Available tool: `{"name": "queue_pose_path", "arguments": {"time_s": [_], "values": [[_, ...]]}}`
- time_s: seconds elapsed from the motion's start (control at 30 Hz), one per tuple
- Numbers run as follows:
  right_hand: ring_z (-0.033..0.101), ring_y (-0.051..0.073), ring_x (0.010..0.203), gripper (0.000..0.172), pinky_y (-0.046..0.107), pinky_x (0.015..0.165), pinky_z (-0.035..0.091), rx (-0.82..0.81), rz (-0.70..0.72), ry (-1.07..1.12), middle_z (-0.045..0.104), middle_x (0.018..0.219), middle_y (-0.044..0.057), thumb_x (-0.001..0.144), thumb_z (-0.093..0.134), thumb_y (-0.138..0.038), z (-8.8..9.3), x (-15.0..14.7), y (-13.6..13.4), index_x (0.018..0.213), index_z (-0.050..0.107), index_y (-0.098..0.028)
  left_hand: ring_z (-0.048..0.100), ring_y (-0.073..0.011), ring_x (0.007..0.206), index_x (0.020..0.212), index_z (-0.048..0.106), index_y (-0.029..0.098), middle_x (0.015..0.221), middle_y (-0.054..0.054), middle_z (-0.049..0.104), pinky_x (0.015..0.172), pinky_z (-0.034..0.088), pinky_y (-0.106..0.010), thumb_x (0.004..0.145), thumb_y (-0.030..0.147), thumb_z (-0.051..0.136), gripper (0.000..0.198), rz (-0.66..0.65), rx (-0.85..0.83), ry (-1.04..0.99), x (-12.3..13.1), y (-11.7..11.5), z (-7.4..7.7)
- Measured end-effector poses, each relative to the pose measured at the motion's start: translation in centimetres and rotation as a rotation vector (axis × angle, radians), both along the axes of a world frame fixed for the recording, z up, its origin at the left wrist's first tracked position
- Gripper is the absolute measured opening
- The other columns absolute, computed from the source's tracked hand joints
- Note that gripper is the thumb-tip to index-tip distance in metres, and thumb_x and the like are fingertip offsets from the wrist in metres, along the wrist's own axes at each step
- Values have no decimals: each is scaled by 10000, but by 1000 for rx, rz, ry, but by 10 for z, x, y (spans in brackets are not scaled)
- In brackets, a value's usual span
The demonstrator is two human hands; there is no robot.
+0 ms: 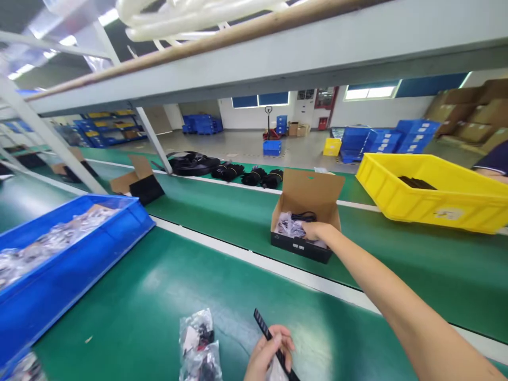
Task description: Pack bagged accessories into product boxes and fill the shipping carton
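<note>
Cardboard box point(305, 211) — right hand point(315, 230) inside, fingers gripping a plastic packet point(289, 227); left hand point(268, 354) clenches a black strip point(266, 329).

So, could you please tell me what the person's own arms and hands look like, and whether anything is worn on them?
Both are bare. The right hand and its long forearm show no glove, sleeve, watch or bracelet anywhere in view. The left hand is likewise ungloved, with no ring to be seen; only the hand and wrist show at the bottom edge. No markings, tape or straps are visible on either.
</note>
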State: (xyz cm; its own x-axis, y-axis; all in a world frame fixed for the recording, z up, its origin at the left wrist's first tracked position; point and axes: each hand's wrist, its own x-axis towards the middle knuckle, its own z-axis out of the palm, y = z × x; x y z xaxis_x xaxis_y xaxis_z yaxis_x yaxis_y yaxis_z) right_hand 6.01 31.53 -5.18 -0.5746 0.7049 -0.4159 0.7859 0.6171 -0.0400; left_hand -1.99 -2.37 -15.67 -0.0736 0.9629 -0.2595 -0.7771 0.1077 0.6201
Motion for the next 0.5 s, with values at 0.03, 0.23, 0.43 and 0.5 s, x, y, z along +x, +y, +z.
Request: {"name": "queue_pose_path", "arguments": {"time_s": [0.03, 0.23, 0.43, 0.5], "values": [[567, 260, 1160, 420, 495, 999, 485, 5, -13, 2, 555, 1324, 121, 948, 637, -364, -2, 5, -2, 1312, 556, -171, 586, -82, 467, 824, 759, 166, 711, -54, 719, 482, 332, -178, 648, 524, 871, 415, -2, 3, 8, 0, 0, -2], [587, 271, 1154, 503, 450, 984, 486, 114, -82, 142, 582, 1302, 153, 919, 617, -182, 9, 38, -32, 1402, 486, -142, 574, -82, 465, 814, 713, 138, 697, -57, 698, 475, 340, -180, 632, 542, 875, 472, -19, 7, 132, -5, 4, 1], [525, 250, 1273, 480, 403, 1088, 430, 265, -10, 507, 539, 1405, 131, 988, 394, -265, 5, 126, -108, 1452, 461, -161, 479, -85, 459, 789, 677, 141, 651, -31, 637, 368, 284, -176, 665, 481, 862, 406, 127, 43, 239, 7, 53, 103], [603, 248, 1180, 464, 395, 1018, 508, 225, 18, 683, 618, 1314, 102, 981, 412, -405, -22, 169, -138, 1368, 562, -199, 439, -79, 447, 671, 617, 127, 555, -11, 557, 371, 295, -176, 700, 333, 844, 308, 195, 87, 137, 19, 100, 147]]}}
